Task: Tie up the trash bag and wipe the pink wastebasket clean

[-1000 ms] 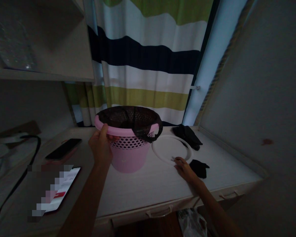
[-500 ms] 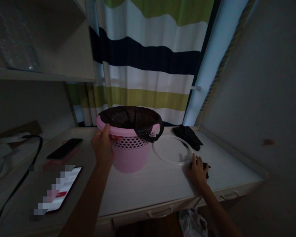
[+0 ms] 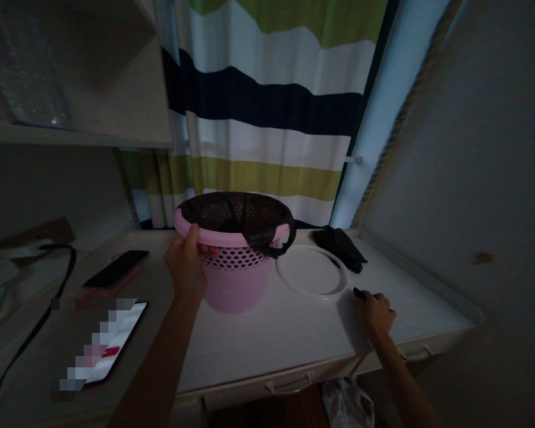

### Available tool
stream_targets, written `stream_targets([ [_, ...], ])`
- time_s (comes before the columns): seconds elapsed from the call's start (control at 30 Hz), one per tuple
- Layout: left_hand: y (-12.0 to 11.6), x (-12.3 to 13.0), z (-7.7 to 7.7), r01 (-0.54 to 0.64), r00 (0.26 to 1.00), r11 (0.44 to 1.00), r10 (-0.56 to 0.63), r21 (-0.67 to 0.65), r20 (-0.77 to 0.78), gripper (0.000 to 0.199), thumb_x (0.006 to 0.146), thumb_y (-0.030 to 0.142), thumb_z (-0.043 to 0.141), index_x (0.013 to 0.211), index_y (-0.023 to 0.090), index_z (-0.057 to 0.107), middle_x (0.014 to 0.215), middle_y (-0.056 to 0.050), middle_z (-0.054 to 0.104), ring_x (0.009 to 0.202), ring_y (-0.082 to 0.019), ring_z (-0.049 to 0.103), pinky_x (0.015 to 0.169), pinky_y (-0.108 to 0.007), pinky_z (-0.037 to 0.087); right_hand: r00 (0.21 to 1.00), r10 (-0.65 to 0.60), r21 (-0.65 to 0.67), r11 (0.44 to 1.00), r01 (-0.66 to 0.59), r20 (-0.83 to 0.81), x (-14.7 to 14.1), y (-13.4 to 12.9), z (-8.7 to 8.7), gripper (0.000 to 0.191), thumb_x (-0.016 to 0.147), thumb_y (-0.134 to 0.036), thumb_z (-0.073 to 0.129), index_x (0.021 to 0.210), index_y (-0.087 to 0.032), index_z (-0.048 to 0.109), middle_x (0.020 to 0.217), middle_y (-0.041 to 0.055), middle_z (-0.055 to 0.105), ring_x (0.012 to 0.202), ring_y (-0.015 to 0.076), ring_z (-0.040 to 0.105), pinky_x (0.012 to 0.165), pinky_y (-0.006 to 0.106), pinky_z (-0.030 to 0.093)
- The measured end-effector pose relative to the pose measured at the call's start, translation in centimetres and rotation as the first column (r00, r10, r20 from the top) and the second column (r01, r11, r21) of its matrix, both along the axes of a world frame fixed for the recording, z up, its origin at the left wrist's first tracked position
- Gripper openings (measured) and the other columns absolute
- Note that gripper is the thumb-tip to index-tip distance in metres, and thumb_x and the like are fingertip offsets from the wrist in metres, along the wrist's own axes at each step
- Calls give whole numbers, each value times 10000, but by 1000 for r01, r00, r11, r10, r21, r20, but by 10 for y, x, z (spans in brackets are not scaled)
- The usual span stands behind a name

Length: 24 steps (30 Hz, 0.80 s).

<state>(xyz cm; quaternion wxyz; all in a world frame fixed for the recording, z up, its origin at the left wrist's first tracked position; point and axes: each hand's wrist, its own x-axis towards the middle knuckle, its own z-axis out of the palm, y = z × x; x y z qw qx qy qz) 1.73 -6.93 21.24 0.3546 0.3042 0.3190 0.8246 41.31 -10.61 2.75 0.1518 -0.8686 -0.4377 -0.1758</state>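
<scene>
A pink trash basket (image 3: pixel 236 288) with a perforated upper band stands upright on the desk. Its rim is gripped at the near left by my left hand (image 3: pixel 186 264), thumb on top and fingers underneath. A black trash bag (image 3: pixel 267 238) lines the basket, and part of it hangs over the rim at the right, with a loop sticking out. My right hand (image 3: pixel 377 313) is closed, resting low over the desk at the right. From it pokes the end of a small black thing (image 3: pixel 359 293), mostly hidden by the fingers. A white ring (image 3: pixel 312 296) lies flat between basket and hand.
Behind the ring lies a crumpled black bag (image 3: pixel 339 246). To the left are a dark phone (image 3: pixel 116 268), a lit, partly blurred phone (image 3: pixel 116 351) and a black cable (image 3: pixel 66 279). A striped curtain (image 3: pixel 267 142) hangs behind; a shelf (image 3: pixel 129 141) juts out at upper left.
My right hand has moved right and slightly toward me, away from the ring's edge, and closed over the small black thing. The left hand and basket stay put.
</scene>
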Motion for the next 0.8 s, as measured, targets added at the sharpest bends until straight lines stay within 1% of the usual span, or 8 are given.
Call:
stream_targets([
  [0.17,-2,-2,0,10,999,999,-11,-36,-33,274,654,323,633,508,163,465,370,68,446,334,-89,475,364,-196,371,997,73,-42,996,-74,-27,-23,-11,-16,368,798,-280,423,1105,-145,573,986,170,526,977,321,482,766,515,354],
  [0.27,-4,-5,0,46,993,996,-53,-70,-101,307,665,347,626,489,167,451,359,61,433,321,-89,457,337,-196,326,996,69,15,998,-69,-60,-30,-13,-14,413,797,-362,434,1142,-167,551,1041,179,501,1019,356,439,772,550,339],
  [0.33,-6,-6,0,80,984,991,-95,-103,-150,332,669,369,622,474,169,442,354,58,416,303,-86,428,315,-200,288,990,105,110,989,-95,-89,-35,-8,1,422,804,-395,421,1150,-186,546,1086,177,483,1045,371,412,768,568,339],
  [0.43,-9,-8,0,104,965,982,-138,-156,-222,347,683,408,595,472,176,448,346,44,420,280,-87,393,301,-210,262,965,226,288,940,-181,-132,-52,5,48,406,806,-380,410,1134,-190,556,1101,170,478,1054,372,409,770,579,348],
  [0.53,-14,-21,4,139,897,964,-220,-227,-384,390,689,490,552,467,181,471,351,0,466,290,-110,418,307,-223,282,847,530,496,749,-440,-48,-82,14,115,409,813,-384,413,1156,-196,532,1111,144,490,1062,321,433,824,514,378],
  [0.63,-21,-44,11,184,694,926,-360,-330,-623,438,680,540,530,433,181,497,334,-34,481,287,-131,431,325,-242,316,633,767,528,497,-688,102,-123,14,182,375,844,-383,408,1172,-236,518,1151,99,494,1092,260,454,912,447,361],
  [0.73,-27,-62,20,-42,620,988,-90,-147,-779,393,690,464,563,423,184,493,366,-11,490,350,-109,448,391,-218,340,422,897,386,346,-855,131,-162,12,228,349,862,-389,414,1165,-255,526,1189,61,506,1126,242,455,962,436,331],
  [0.8,-27,-67,26,-210,595,977,157,36,-789,317,692,394,584,463,186,513,418,12,503,409,-94,461,441,-200,349,336,935,298,292,-909,110,-180,19,244,367,865,-412,416,1182,-257,517,1207,46,511,1152,238,443,986,445,307],
])
